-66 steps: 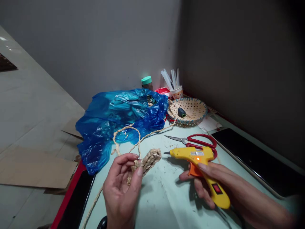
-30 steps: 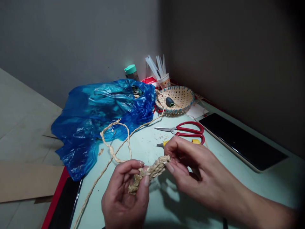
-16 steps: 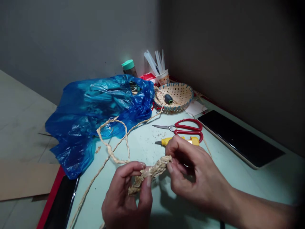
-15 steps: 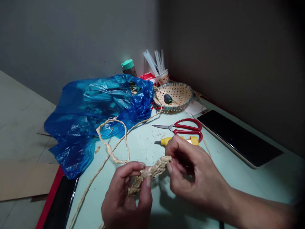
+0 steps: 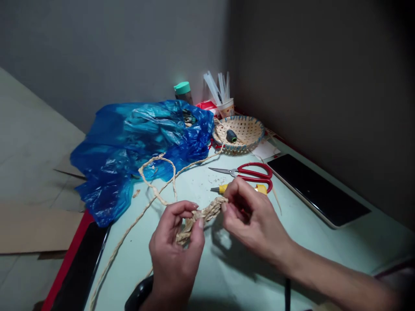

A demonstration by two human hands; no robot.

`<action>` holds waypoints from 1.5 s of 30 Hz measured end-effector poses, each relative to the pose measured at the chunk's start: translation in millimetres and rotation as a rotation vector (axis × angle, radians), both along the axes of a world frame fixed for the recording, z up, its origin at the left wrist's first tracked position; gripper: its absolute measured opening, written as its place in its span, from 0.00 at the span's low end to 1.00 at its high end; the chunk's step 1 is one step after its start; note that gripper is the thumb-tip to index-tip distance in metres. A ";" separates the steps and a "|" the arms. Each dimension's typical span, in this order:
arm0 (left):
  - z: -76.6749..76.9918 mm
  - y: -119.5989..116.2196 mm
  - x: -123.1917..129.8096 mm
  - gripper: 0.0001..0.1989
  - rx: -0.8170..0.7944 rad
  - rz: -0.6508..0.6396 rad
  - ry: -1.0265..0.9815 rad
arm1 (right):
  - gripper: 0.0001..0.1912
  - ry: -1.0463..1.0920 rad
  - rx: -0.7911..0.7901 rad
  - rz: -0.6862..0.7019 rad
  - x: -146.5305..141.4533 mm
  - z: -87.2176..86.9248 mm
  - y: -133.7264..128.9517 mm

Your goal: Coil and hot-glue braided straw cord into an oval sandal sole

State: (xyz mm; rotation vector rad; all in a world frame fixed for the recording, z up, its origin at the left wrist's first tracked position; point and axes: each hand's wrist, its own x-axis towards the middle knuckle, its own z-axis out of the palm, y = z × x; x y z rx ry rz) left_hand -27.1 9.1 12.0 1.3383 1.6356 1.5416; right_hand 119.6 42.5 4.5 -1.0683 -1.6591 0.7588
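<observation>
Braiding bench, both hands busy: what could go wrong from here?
Burn: the right hand sits right by the yellow glue gun; its grey nozzle might be hot.
Snag: the pale twisted cord loops over the blue plastic bag; a tug might drag it.
Fraying: fingertips pinch the end of the tan braided piece; strands may loosen.

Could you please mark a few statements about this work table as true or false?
1. The left hand and right hand both hold the braided tan fibre piece. True.
2. The red-handled metal scissors lie in the round woven basket. False: the scissors lie on the pale green table.
3. The patterned paper cup holds translucent sticks. True.
4. The yellow tool with a dark nozzle is gripped in the left hand. False: the tool lies beyond the right hand, partly hidden.
</observation>
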 end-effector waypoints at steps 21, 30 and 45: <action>11.3 -10.4 -11.6 0.13 -0.008 -0.352 -0.144 | 0.14 0.258 -0.688 0.947 -9.0 55.6 65.7; 12.2 -7.6 -7.9 0.14 -0.161 -0.267 -0.216 | 0.05 0.269 -0.528 0.768 16.8 69.4 46.6; 8.6 -11.0 -11.4 0.13 -0.108 -0.275 0.060 | 0.04 0.287 -0.350 0.792 55.7 44.8 29.1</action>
